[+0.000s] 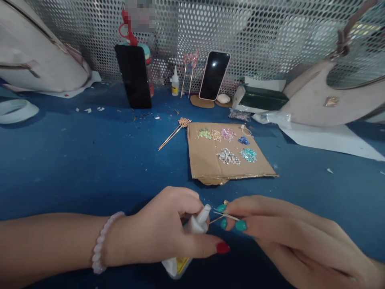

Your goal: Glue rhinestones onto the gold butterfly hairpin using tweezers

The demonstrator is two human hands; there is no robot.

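Observation:
My left hand (171, 228), wearing a pale bead bracelet, is closed around a glue bottle (197, 224) with a white nozzle. The nozzle tilts up to the right, and part of a yellow label shows below my fingers. Close by on the right, my right hand (279, 233) pinches thin metal prongs (228, 216) between green-nailed fingertips. These prongs cross one another, and whether they belong to one piece I cannot tell. A small gold bit shows at the fingertips. The nozzle and prongs are a small gap apart.
Beyond my hands lies a cardboard sheet (204, 160) with several piles of coloured rhinestones. A gold hairpin (174, 134) touches its left corner. Two phones (134, 76), another glue bottle (175, 84) and pink-topped sticks (189, 76) stand along the mesh. Bags (319, 96) flank both sides.

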